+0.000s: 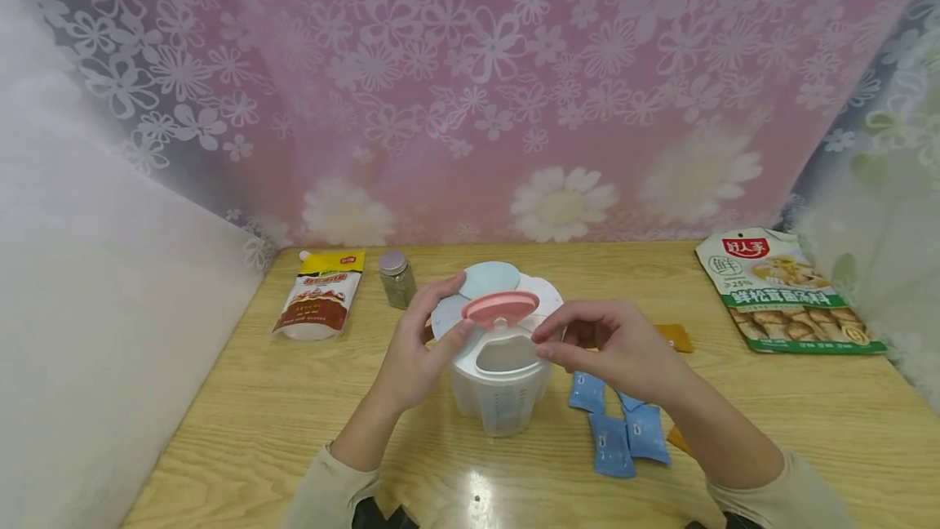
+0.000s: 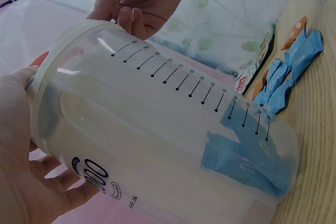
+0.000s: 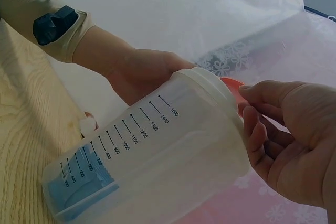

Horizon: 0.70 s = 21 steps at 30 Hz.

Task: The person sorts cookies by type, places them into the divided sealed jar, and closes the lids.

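A translucent multi-compartment storage container [image 1: 503,406] with a white lid stands upright on the table. Its pink flap [image 1: 501,309] is tipped up above a spout opening [image 1: 507,355], while a light blue flap [image 1: 490,278] lies flat behind it. My left hand [image 1: 419,357] grips the lid's left side, thumb on top, fingers round the rim. At the opening's right edge is my right hand [image 1: 613,345], thumb and forefinger close together, other fingers loosely bent. Its thumb overlaps the flap [image 3: 233,88] in the right wrist view; contact is unclear. Blue packets [image 2: 247,156] show through the container wall.
Several blue packets [image 1: 611,443] and orange packets [image 1: 674,338] lie right of the container. A mushroom seasoning bag [image 1: 789,292] lies at the back right. A brown-and-yellow pouch [image 1: 321,296] and a small lidded jar [image 1: 397,280] are at the back left, before a floral curtain [image 1: 470,104].
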Tool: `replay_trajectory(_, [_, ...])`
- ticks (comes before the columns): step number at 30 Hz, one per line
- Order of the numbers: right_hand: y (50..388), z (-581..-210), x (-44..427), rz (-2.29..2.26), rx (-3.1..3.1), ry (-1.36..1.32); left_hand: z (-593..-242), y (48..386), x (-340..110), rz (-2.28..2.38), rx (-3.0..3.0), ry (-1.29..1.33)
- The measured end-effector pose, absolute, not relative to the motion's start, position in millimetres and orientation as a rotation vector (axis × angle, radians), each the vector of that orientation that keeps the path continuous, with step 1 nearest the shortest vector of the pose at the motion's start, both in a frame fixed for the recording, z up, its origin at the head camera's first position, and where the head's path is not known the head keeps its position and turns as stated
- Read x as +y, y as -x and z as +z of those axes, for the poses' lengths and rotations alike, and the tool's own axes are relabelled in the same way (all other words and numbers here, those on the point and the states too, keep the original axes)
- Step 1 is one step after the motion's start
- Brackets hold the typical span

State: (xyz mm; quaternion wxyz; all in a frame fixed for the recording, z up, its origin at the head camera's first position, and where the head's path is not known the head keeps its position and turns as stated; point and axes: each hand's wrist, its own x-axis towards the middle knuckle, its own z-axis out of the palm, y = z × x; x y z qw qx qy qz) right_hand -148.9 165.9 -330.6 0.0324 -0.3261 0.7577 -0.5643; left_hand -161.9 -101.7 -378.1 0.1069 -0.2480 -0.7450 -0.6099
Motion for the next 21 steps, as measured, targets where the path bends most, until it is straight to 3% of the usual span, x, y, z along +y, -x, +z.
replay_trajectory(12, [148, -349, 191, -1.946, 2.188, 0.963, -379, 163, -102, -1.801, -2.19, 0.727])
replay_trajectory(21, [160, -370, 218, -1.819, 2.157, 1.0, -381, 162, -101, -1.802, -2.182, 0.732])
